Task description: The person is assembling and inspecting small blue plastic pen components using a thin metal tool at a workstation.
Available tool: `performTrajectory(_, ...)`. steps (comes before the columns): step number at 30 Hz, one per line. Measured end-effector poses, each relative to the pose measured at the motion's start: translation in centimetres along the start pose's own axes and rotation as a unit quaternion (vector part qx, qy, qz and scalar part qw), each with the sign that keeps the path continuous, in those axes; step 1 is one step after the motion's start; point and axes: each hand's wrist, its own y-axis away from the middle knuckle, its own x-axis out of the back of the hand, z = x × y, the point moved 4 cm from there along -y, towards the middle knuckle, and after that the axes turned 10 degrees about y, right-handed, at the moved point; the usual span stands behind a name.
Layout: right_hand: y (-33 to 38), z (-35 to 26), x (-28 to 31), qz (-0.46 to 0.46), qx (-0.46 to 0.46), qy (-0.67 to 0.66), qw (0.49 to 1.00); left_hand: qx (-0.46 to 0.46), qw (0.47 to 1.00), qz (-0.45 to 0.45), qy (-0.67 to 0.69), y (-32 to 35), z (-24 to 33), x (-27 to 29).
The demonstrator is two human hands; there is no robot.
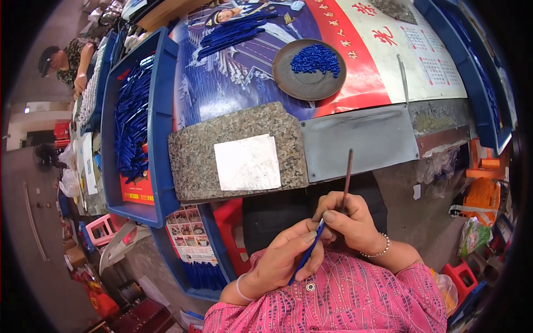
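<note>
Just below the table edge, in front of the person's pink patterned shirt (pixel 355 294), the two hands meet around a slim blue stick (pixel 304 260). The left hand (pixel 288 250) is closed on the stick, thumb and fingers pinching it; it slants, its pale upper end up by the right hand. The right hand (pixel 350 221) is closed too, thumb and fingers together, with a thin brown rod (pixel 348 177) standing up out of its grip. Its fingertips are at the stick's pale end; whether they pinch that end or only touch it I cannot tell.

On the table, a sheet of white paper (pixel 248 164) lies on a speckled stone slab (pixel 189 158), and beside the slab is a grey plate (pixel 361 141). Behind them, on a colourful poster (pixel 366 77), sit a round dish (pixel 281 77) of small blue pieces (pixel 315 60), a bundle of blue sticks (pixel 233 36) and a slender metal tool (pixel 403 77). A blue bin (pixel 162 122) full of more sticks stands left of the slab. Farther left, a co-worker in a cap (pixel 51 60) is bent over.
</note>
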Motion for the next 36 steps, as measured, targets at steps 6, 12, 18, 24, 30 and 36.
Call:
performTrajectory(6, -0.06, 0.19, -0.07, -0.007, 0.018, 0.007, 1.0, -0.023, 1.0, 0.001, -0.015, 0.07, -0.27, 0.54)
performTrajectory(12, -0.19, 0.46, -0.07, -0.028, 0.034, 0.007, 0.999, -0.036, 0.999, 0.015, -0.028, 0.27, -0.15, 0.61)
performTrajectory(18, -0.3, 0.37, -0.23, -0.032, 0.037, 0.0, 0.999, -0.055, 0.998, -0.004, -0.04, 0.35, -0.08, 0.74)
performTrajectory(24, -0.31, 0.33, -0.4, 0.0, 0.015, 0.022, 1.0, -0.063, 0.996, -0.021, -0.054, 0.35, -0.04, 0.68)
performTrajectory(30, -0.39, 0.43, -0.37, -0.002, 0.023, 0.016, 1.0, -0.061, 0.995, -0.019, -0.077, 0.31, 0.11, 0.5)
performTrajectory(36, -0.47, 0.48, -0.4, -0.003, 0.016, 0.017, 1.0, -0.058, 0.995, -0.003, -0.085, 0.39, 0.4, 0.19)
